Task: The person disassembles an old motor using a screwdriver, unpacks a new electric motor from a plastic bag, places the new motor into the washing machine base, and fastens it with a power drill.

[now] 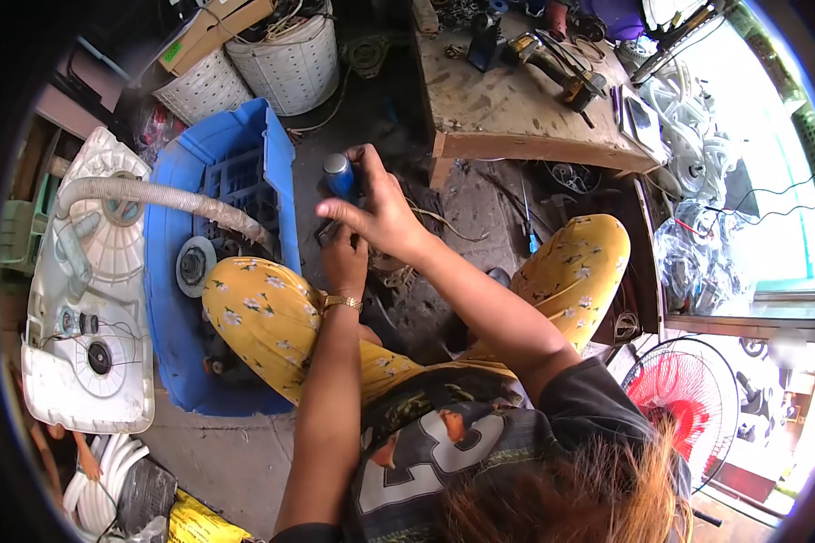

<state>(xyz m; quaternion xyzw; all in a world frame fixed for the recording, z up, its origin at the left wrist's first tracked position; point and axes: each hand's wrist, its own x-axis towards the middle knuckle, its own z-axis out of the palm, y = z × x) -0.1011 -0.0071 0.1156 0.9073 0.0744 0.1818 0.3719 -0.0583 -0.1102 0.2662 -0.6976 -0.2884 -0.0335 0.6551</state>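
Note:
A blue cylinder with a metallic top (341,178) stands roughly upright in front of me. Around it is my right hand (380,213), its thumb stretched out to the left and its forefinger bent beyond the cylinder, with a gap between them. The undersides of these fingers are hidden. Just below, my left hand (342,262), with a gold-coloured band at the wrist, is closed near the foot of the cylinder. Something small and dark shows at its fingertips, too hidden to name.
To the left stand a blue plastic tub (281,181) with a grey hose over it and a white plastic housing (100,407). A wooden table (480,113) bears tools. A screwdriver (532,241) lies on the floor; a red fan (679,403) is at lower right.

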